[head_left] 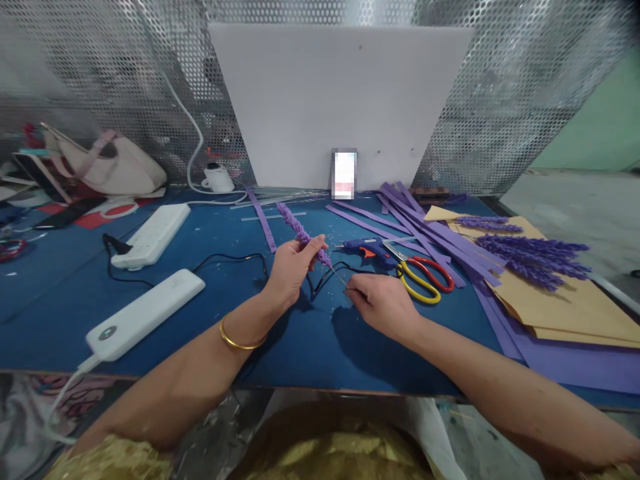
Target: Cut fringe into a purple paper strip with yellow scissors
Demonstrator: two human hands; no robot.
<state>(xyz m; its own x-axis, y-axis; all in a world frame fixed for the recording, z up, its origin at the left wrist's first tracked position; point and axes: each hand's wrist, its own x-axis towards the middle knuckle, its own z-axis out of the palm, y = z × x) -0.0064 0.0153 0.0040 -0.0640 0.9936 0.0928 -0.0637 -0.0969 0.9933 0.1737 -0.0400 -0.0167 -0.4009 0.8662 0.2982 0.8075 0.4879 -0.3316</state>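
Observation:
A purple artificial lavender stem slants across the middle of the view, above the blue table. My left hand pinches its flower spike near the lower end, thumb on top. Below the spike a thin bare wire runs down to the right, and my right hand is closed on its end. Just beyond my right hand lie a blue glue gun with an orange trigger and scissors with red and yellow handles. The fingertips of my right hand are partly hidden.
Purple strips and finished lavender stems on tan paper lie at the right. A power strip, a white power bank and black cable lie left. A phone leans on a white board.

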